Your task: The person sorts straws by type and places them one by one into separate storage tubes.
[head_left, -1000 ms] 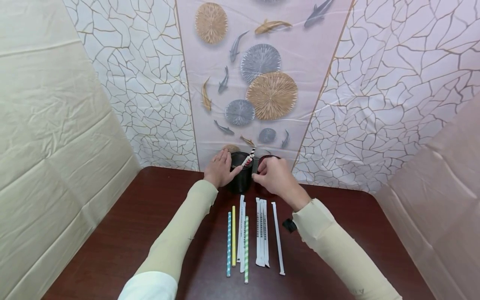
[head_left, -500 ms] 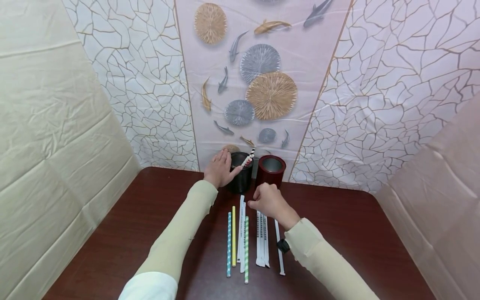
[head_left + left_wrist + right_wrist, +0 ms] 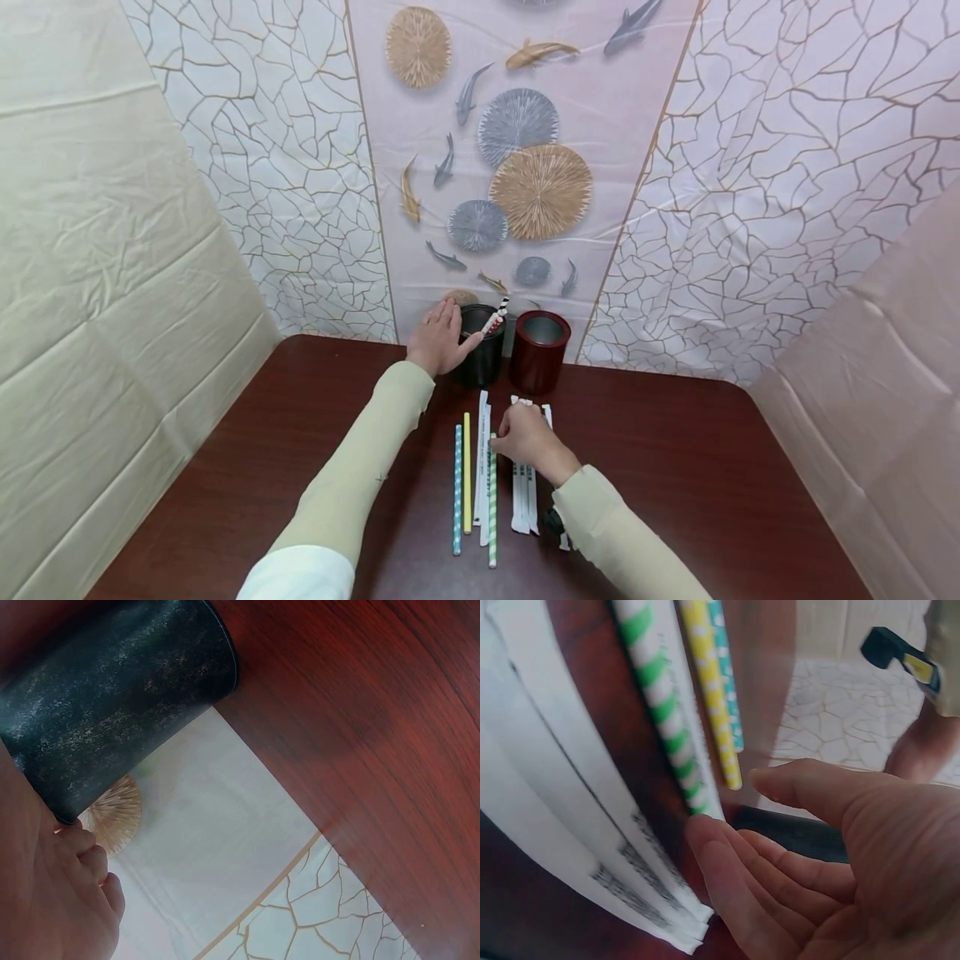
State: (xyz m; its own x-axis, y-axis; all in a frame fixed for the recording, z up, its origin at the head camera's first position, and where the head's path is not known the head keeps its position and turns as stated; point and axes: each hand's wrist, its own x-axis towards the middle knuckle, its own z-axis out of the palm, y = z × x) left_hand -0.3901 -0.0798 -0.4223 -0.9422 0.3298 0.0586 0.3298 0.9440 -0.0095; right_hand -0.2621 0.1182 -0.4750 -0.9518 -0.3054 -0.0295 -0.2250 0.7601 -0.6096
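At the back of the table, my left hand (image 3: 438,337) holds a black cylindrical cup (image 3: 480,367) by its rim, thumb along the front. Several patterned paper straws (image 3: 495,322) lean out of it. The left wrist view shows the cup's dark side (image 3: 127,697) and bent fingers (image 3: 90,859) at its rim. Over the laid-out straws is my right hand (image 3: 528,437), thumb and forefinger apart. Its forefinger tip is right at the far end of a green-and-white striped straw (image 3: 660,705). Left of that lie a yellow dotted straw (image 3: 467,479) and a blue patterned straw (image 3: 457,492).
A dark red cup (image 3: 535,367) stands right of the black one. White paper-wrapped straws (image 3: 521,512) lie partly under my right hand, with more wrapped straws (image 3: 483,458) beside the green one. Behind the cups rises a patterned cloth backdrop (image 3: 307,167).
My right hand has drawn back from over the red cup toward me, down to the green striped straw's far end. The red cup now shows fully. My left hand has stayed on the black cup.
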